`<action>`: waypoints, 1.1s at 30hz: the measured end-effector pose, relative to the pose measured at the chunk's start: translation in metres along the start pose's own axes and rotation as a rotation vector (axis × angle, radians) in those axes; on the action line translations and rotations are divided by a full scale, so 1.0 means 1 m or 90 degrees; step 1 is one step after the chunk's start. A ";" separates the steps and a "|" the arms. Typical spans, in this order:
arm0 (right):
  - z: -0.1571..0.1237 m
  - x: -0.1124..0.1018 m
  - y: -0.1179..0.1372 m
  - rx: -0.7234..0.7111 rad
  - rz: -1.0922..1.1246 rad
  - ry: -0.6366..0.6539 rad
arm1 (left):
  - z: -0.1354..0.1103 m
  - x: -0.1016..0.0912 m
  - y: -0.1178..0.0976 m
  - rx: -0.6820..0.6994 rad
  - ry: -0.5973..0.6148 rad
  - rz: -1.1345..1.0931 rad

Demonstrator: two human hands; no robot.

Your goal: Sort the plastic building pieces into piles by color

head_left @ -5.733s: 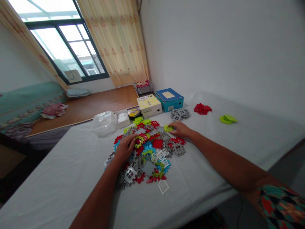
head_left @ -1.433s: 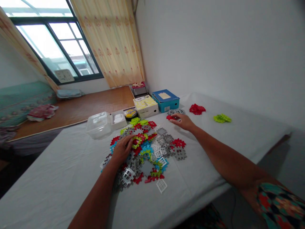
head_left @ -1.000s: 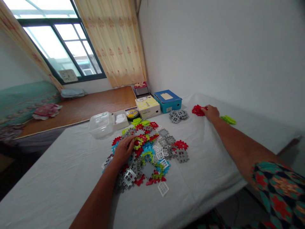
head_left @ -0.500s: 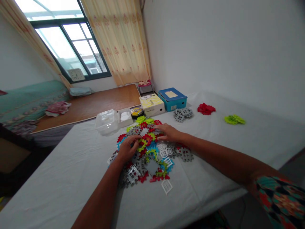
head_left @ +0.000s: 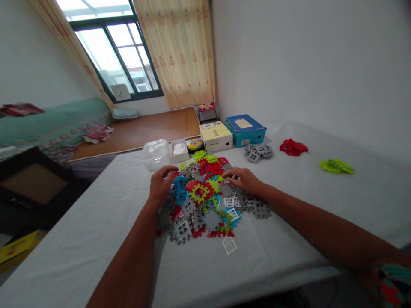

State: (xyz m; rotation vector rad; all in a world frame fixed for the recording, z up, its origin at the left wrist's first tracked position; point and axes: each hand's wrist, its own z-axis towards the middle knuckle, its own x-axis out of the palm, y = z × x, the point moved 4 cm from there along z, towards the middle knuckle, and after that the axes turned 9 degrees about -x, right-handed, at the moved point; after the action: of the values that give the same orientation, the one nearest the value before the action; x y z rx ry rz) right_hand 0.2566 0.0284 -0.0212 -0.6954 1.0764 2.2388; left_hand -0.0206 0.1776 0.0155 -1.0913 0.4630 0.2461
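A heap of flat interlocking plastic tiles (head_left: 205, 201) in red, grey, blue, green and white lies on the white-covered table (head_left: 96, 231). My left hand (head_left: 161, 185) sits at the heap's left edge with its fingers curled down onto the tiles; what they grip is hidden. My right hand (head_left: 244, 180) lies on the heap's right side, fingers stretched flat toward a red tile, holding nothing. Three sorted lots lie farther right: a grey pile (head_left: 257, 151), a red pile (head_left: 293, 147) and a green pile (head_left: 337, 166).
Behind the heap stand a clear plastic tub (head_left: 156, 154), a small white box (head_left: 179, 149), a round tin (head_left: 194, 145), a yellow box (head_left: 215, 136) and a blue box (head_left: 245, 129). The wall runs along the right. A bed and a window lie beyond the table's far edge.
My right hand reached out to the red pile, then came back onto the mixed heap. My left hand shifted up to the heap's left edge. The camera view swung to the left.
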 end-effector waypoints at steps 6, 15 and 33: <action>0.010 0.030 0.042 -0.178 -0.082 0.098 | 0.009 -0.007 0.033 -0.148 -0.017 -0.167; 0.006 0.015 0.033 -0.097 -0.078 0.073 | 0.018 -0.031 0.072 -0.199 -0.039 -0.132; -0.056 -0.137 -0.131 0.356 0.014 -0.447 | 0.016 -0.016 0.083 -0.109 0.017 0.175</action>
State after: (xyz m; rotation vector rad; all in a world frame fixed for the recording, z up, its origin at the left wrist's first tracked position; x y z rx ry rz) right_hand 0.4539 0.0162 -0.0307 0.3183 1.2254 1.8165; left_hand -0.0654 0.2296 -0.0367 -1.1971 0.6251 0.5218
